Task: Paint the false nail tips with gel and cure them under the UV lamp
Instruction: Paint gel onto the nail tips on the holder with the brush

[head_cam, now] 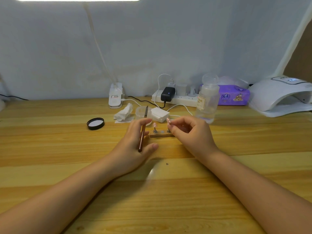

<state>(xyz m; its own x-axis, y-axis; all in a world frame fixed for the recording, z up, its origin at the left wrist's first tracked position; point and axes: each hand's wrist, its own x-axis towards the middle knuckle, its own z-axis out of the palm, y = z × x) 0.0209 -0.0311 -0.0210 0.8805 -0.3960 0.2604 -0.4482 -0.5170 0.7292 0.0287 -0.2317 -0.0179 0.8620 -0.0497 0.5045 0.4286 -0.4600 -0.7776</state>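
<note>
On a wooden table [50, 149], a person's left hand [135, 142] holds a brown brush [142, 134] along its fingers while the right hand [189, 132] pinches a pink nail tip [168, 121] above a small wooden stand [161, 135], with a white UV lamp [280, 95] at far right.

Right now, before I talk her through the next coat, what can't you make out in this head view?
- Nail tip at the right hand: too small to judge gel coverage; whether the fingers pinch it is unclear.
- Brush in the left hand: bristle end lost against the jar.
- Wooden stand: both ends hidden behind the hands.
- UV lamp: cut by the right edge; display unreadable.
</note>
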